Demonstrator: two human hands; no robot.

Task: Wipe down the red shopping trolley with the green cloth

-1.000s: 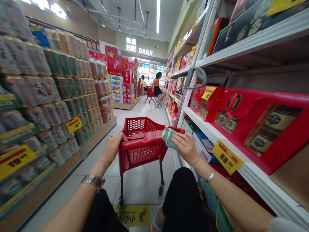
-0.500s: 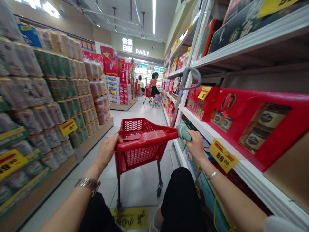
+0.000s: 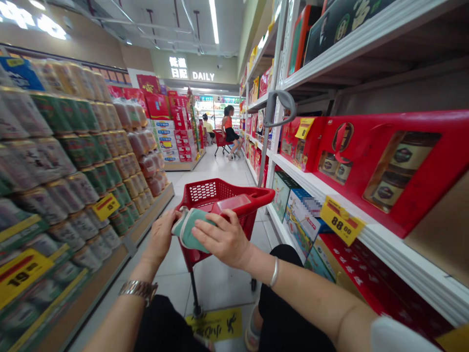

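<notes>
Teal folded cloth (image 3: 190, 230) is held btwn the 2 hands, just over the near end of the red trolley basket (image 3: 252, 194), its long axis running roughly L to R & dipping slightly toward the R. L hand (image 3: 160, 235) is curled, grasping the cloth's L end; R hand (image 3: 222, 239) lies on top, fingers bent over the cloth & covering more of it, so R is the nearer hand to most of its length. Silver link watch (image 3: 138, 288) on L wrist, plain bangle (image 3: 274, 272) on R wrist. Below: black trousers (image 3: 289, 313) & the basket's thin post on pale floor tiles (image 3: 220, 278), yellow floor sticker (image 3: 216, 323) at bottom centre. On the R, white shelf edge (image 3: 395, 254) w/ red gift boxes (image 3: 377, 166) & yellow 88.00 price tag (image 3: 342, 220). On the L, stacked shrink-wrapped packs (image 3: 66, 195) w/ yellow 19 price tag (image 3: 22, 274). Far down the aisle, upper centre: person in orange top (image 3: 227, 129) seated on a red cart (image 3: 220, 139), DAILY sign (image 3: 203, 76) above.
</notes>
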